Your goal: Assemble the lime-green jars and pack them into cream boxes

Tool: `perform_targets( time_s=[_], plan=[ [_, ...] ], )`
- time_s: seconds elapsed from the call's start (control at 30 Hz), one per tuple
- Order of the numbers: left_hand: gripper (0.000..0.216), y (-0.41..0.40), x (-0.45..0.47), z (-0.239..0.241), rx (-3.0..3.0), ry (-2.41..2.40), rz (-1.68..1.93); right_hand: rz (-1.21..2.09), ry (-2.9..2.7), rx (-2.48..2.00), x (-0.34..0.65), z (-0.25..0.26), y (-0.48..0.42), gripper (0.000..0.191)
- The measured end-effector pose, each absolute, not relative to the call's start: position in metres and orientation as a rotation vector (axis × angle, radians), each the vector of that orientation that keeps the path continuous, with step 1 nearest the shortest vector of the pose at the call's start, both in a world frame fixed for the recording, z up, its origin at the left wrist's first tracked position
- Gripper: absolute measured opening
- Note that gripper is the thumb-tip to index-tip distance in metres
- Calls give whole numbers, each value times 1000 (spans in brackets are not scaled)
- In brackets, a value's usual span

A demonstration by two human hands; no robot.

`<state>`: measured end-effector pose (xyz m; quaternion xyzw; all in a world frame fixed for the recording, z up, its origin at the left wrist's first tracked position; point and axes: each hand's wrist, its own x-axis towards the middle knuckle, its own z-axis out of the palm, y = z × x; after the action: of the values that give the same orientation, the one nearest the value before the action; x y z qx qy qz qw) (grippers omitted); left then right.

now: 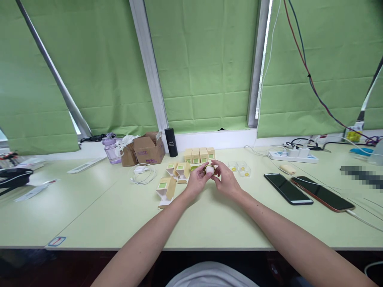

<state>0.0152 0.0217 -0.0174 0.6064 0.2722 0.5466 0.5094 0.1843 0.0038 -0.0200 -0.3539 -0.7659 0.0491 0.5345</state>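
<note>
My left hand (196, 180) and my right hand (225, 178) meet over the middle of the pale green table (98, 215). Both pinch a small white and yellow object (210, 170) held between their fingertips. Just behind it stands a row of several small tan boxes with green labels (199, 155). Opened boxes of the same kind (178, 170) lie to the left, and one more opened box (165, 192) sits nearer to me. Two small clear trays with yellow bits (240, 168) rest to the right of my hands.
Two phones (287, 188) (321, 193) lie at the right, one on a cable. A power strip (292, 155) with plugs sits behind them. At the back left are a brown carton (149, 149), a black cylinder (171, 142), a purple bottle (111, 149) and a coiled white cable (143, 173).
</note>
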Motion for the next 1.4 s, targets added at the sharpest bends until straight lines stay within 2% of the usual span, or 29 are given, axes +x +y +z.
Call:
perform_targets(
  time_s=[0.43, 0.63, 0.87, 1.17, 1.4],
  plan=[
    [81, 11, 10, -4, 1492, 621, 1294, 235, -1768, -914, 189, -13, 5, 39],
    [58, 12, 3, 0, 1567, 779, 1403, 466, -1659, -874, 187, -4, -2, 37],
    [41, 15, 1, -2, 1762, 896, 1500, 670, -1538, -836, 186, -6, 3, 42],
    [65, 8, -1, -2, 2436, 1013, 1500, 939, -1389, -831, 187, -2, 4, 55],
    [56, 9, -3, -2, 2766, 1012, 1487, 947, -1373, -879, 186, -5, 6, 55]
  ],
)
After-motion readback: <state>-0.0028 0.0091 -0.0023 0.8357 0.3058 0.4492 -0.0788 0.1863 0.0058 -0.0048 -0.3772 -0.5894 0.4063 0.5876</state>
